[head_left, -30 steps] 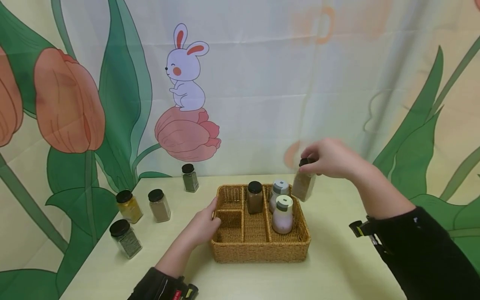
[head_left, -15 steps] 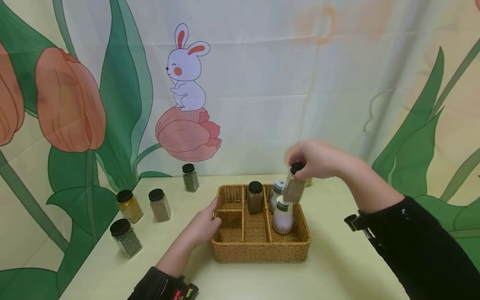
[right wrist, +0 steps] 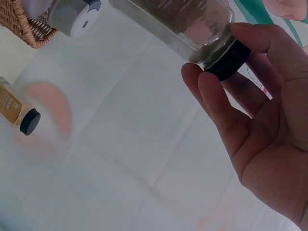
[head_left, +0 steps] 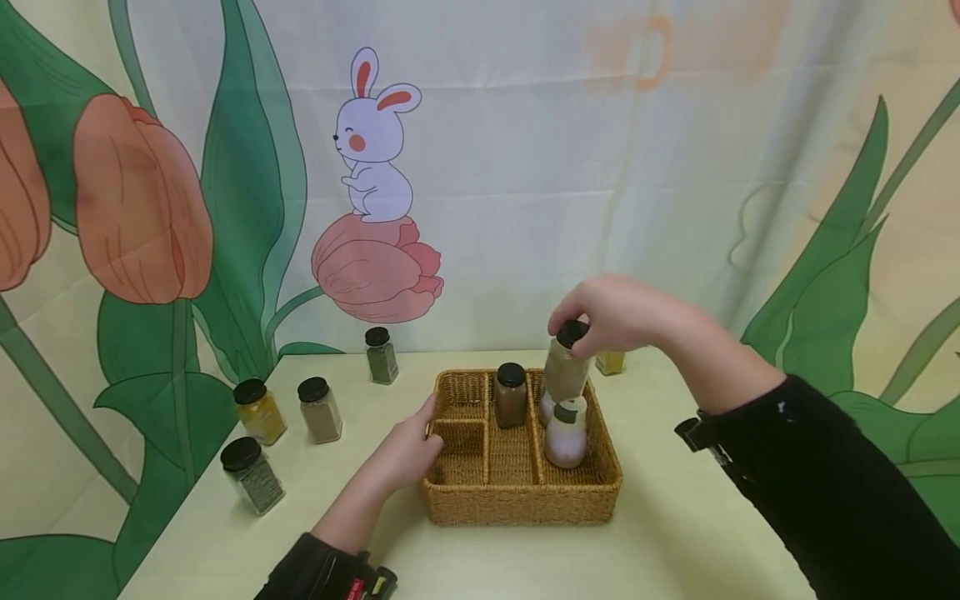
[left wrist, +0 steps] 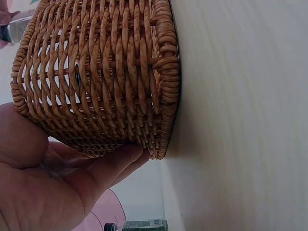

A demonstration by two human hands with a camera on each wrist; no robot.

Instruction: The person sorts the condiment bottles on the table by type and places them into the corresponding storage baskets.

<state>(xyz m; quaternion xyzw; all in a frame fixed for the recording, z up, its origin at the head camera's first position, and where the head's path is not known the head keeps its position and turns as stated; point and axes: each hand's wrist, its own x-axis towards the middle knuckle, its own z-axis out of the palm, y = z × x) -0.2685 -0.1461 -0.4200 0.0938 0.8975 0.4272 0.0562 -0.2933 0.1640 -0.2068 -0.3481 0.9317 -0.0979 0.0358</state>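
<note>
My right hand (head_left: 618, 312) pinches the black lid of a clear spice jar (head_left: 566, 373) and holds it upright above the right compartment of a wicker basket (head_left: 521, 506). The right wrist view shows thumb and fingertips around the lid, with brownish powder inside the held jar (right wrist: 185, 21). Below it stand a seasoning bottle with a pale lid (head_left: 566, 443) and a second one with a grey lid (right wrist: 79, 21), mostly hidden in the head view. A brown spice jar (head_left: 511, 400) stands in the middle compartment. My left hand (head_left: 405, 450) grips the basket's left side, fingers along its outer wall.
To the left on the table (head_left: 330, 500) stand a yellow spice jar (head_left: 261, 418), a beige one (head_left: 321, 417) and a dark-flecked one (head_left: 258, 486). A green jar (head_left: 382, 362) is at the back. Behind the basket's right end is another yellow jar (head_left: 611, 362).
My right hand has carried the spice jar leftward from beside the basket to above its right compartment. The yellow jar behind has come into view. My left hand has stayed on the basket.
</note>
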